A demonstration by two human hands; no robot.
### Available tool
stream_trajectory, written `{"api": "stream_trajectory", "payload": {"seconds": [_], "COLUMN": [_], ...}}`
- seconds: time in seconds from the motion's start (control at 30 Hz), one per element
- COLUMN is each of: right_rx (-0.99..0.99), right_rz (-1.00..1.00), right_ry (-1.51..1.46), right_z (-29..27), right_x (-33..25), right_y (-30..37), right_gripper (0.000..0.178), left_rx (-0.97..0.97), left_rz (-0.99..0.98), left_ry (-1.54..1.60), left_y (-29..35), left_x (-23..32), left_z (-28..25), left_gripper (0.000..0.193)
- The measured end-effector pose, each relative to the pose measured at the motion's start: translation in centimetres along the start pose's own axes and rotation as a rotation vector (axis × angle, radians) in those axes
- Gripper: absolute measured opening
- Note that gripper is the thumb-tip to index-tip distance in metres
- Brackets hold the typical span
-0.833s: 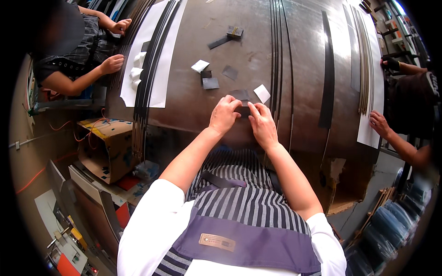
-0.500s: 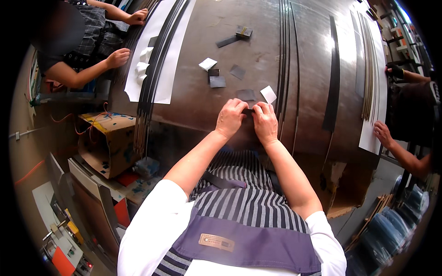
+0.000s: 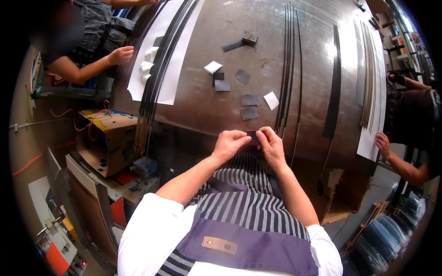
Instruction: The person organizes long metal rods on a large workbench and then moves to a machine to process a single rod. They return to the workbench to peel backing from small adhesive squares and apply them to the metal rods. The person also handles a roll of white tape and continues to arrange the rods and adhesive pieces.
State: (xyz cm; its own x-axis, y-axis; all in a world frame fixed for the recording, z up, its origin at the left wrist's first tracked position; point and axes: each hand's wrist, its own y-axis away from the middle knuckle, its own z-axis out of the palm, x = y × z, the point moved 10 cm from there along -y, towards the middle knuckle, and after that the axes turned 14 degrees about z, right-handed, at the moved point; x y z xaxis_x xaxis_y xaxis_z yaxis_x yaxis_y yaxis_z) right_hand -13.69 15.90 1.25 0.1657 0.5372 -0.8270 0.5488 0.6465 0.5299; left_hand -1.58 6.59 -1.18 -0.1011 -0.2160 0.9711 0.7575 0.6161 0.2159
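My left hand and my right hand meet just off the table's near edge. Both pinch a small dark square piece between thumb and fingers, one at each side of it. On the table in front of them lie two grey squares, one behind the other, with a white square to their right. Further back are another grey square, a grey one partly over a black square, and a white square.
A banded bundle sits on a dark strip farther back. Long thin dark strips run along the metal table. White paper bears more strips at left. Co-workers' hands rest at both sides. Cardboard boxes stand below.
Both my hands have come back toward my body with the dark piece, now turned with its flat face showing. A second grey square shows on the table where my hands were.
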Motion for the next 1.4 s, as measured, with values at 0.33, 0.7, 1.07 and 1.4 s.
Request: {"api": "stream_trajectory", "payload": {"seconds": [0.33, 0.7, 1.07, 1.4], "right_rx": [0.453, -0.342, -0.536, -0.280], "right_rz": [-0.375, 0.271, 0.285, 0.352], "right_ry": [1.354, -0.527, -0.644, -0.734], "right_z": [-0.9, 2.8, 5.6, 4.0], "right_x": [-1.6, -2.4, -1.8, -0.1], "right_y": [-3.9, 2.6, 4.2, 1.6], "right_gripper": [0.007, 0.032, 0.044, 0.027], "left_rx": [-0.034, -0.164, -0.191, -0.080], "left_rz": [-0.011, -0.142, -0.190, 0.143], "left_ry": [-0.166, 0.732, 0.650, -0.097], "left_y": [2.6, 1.9, 2.0, -2.0], "left_x": [-1.7, 4.6, 4.6, 6.7], "left_z": [2.4, 2.8, 2.5, -1.2], "left_gripper": [0.038, 0.031, 0.023, 0.010]}}
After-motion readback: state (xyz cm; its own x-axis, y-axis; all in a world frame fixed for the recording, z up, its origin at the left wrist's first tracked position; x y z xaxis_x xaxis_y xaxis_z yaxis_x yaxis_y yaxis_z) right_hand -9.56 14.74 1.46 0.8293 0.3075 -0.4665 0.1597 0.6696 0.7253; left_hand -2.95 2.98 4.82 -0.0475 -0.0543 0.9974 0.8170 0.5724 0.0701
